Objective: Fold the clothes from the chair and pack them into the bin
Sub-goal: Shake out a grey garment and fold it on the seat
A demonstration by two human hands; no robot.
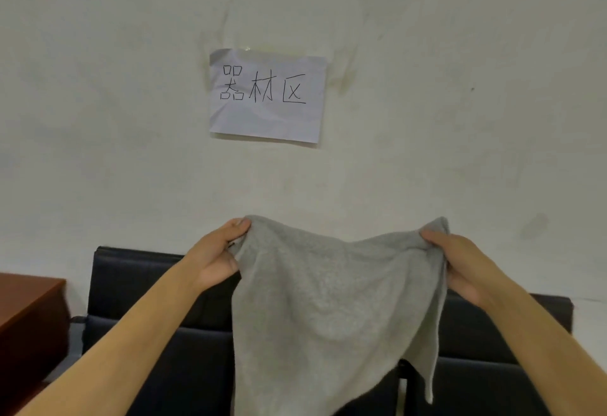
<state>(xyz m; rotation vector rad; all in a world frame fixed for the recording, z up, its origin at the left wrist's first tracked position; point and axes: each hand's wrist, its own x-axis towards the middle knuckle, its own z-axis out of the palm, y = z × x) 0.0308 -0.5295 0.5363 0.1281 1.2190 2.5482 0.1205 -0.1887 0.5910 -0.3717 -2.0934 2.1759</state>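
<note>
Gray cloth (331, 300) between both hands' grips

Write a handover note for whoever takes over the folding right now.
Left hand: grips the upper left corner of the grey cloth.
Right hand: grips the upper right corner.
The cloth hangs spread between both hands, held up in front of the black chair against the wall; its lower end drops out of view.
The bin is not in view.
Done: this piece is picked up and opened out.
Left: fold it, then pack it into the bin. Whether other clothes remain on the chair cannot be told from this view.
</note>
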